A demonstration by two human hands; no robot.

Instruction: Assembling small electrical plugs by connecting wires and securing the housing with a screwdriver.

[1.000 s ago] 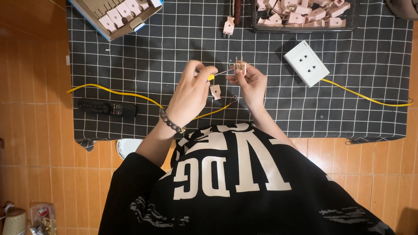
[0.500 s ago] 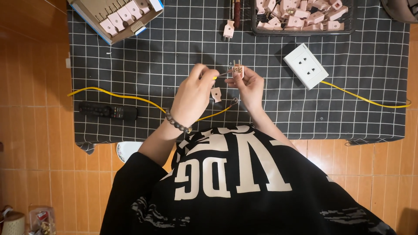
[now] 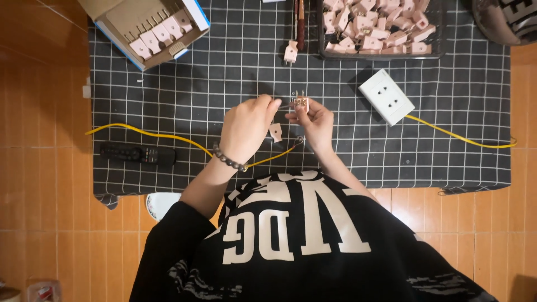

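The right hand [image 3: 314, 120] pinches a small pink plug [image 3: 301, 103] between thumb and fingertips, its 2 metal prongs pointing away from the person, held just above the black grid-lined mat [image 3: 224, 72]; the left hand [image 3: 246, 126], a bead bracelet [image 3: 228, 159] on its wrist, has its fingers closed together on a thin tool whose tip meets the plug, though what the tool is cannot be told; a loose pink plug cover [image 3: 276, 132] lies on the mat between the 2 hands; a yellow wire [image 3: 145, 134] runs across the mat from the left edge toward the hands, and another stretch of it leads from a white socket block [image 3: 387, 96] off to the right; a black remote [image 3: 137, 154] lies beside the wire on the left; an open cardboard box [image 3: 146, 28] of pink plugs sits at the top left, a dark tray [image 3: 380, 25] heaped with more at the top right, and 1 white plug [image 3: 290, 54] lies between them.
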